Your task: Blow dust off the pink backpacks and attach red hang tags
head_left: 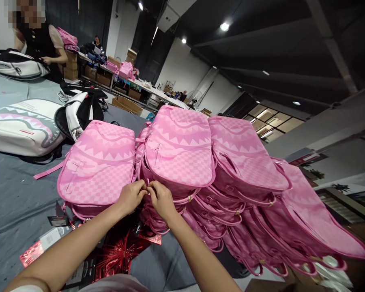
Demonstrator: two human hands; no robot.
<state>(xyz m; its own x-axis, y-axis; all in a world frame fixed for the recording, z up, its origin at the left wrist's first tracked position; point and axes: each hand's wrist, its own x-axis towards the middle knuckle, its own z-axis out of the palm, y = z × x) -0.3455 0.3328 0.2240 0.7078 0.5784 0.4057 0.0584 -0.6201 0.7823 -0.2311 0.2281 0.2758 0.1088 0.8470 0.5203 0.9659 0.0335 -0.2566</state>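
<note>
A pink backpack with a shark-teeth and checker print lies on top of the middle stack. Both my hands meet at its near left edge. My left hand is closed in a pinch, and so is my right hand, fingertips almost touching. Whatever small part they pinch by the backpack's seam is hidden by the fingers. A second pink backpack lies flat just left of my left hand. To the right, another pink backpack tops a neighbouring stack.
More pink bags are piled at the far right. Red foil tags and black cards lie before me. A white backpack rests on the grey-covered table at left. Beyond, a person stands by another white bag.
</note>
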